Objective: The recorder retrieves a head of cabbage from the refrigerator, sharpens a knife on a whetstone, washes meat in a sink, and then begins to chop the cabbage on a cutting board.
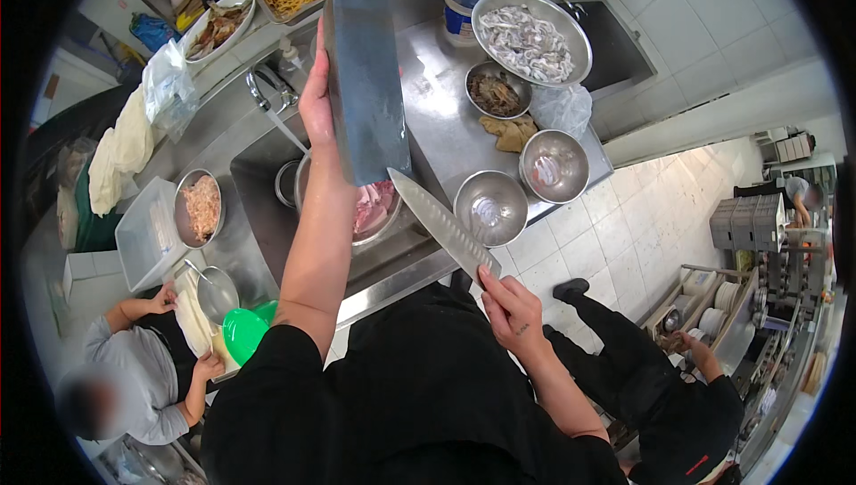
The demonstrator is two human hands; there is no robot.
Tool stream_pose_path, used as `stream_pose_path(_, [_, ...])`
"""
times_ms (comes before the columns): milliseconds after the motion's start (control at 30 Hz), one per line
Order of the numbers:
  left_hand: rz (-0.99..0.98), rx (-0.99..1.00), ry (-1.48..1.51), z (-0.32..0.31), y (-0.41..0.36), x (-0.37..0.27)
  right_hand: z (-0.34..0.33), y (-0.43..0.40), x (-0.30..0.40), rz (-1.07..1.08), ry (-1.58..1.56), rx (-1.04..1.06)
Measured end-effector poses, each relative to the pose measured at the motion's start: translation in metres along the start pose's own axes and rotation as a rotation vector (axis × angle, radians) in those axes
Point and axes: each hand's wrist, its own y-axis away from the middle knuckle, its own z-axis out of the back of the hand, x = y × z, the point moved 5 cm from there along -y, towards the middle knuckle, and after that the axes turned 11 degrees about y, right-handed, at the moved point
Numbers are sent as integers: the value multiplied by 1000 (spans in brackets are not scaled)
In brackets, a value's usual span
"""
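My left hand (318, 107) grips a large grey-blue whetstone (370, 90) by its side, held up over the sink (257, 174). In my right hand (511, 311) is a chef's knife (438, 221) with hollows along its blade. Its tip reaches the lower end of the stone; whether the two touch I cannot tell. Beneath them, partly hidden by the stone and my forearm, a metal bowl (396, 217) of raw meat (373, 205) sits in the sink. Water runs from the faucet (262, 94) towards that bowl.
Right of the sink stand two steel bowls (490, 209) (554, 167), a colander of cut squid (528, 40) and a blue-and-white bucket (463, 13). Left are a bowl of minced meat (200, 209) and a plastic tub (148, 234). Co-workers stand at left (140, 358) and right (655, 385).
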Motion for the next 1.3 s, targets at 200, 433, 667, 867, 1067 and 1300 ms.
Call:
stream_pose_path(200, [186,-246,-125,-1,51,50,2,-107,18,113,-55,-118])
stream_pose_path(433, [213,-291,-181,8,60,63,14,-141,23,132,-45,-96])
stream_pose_path(667, [13,-59,-94,12,-17,-16,-15,35,-40,-37,-131,127])
stream_pose_path(867, [39,-36,-53,14,-18,-10,20,-19,-16,-395,-478,126])
stream_pose_path(1067, [147,17,46,16,4,19,-11,-48,-21,-383,-251,240])
stream_pose_path(1300, [238,-127,-26,19,44,39,-26,-33,-33,-382,-123,321])
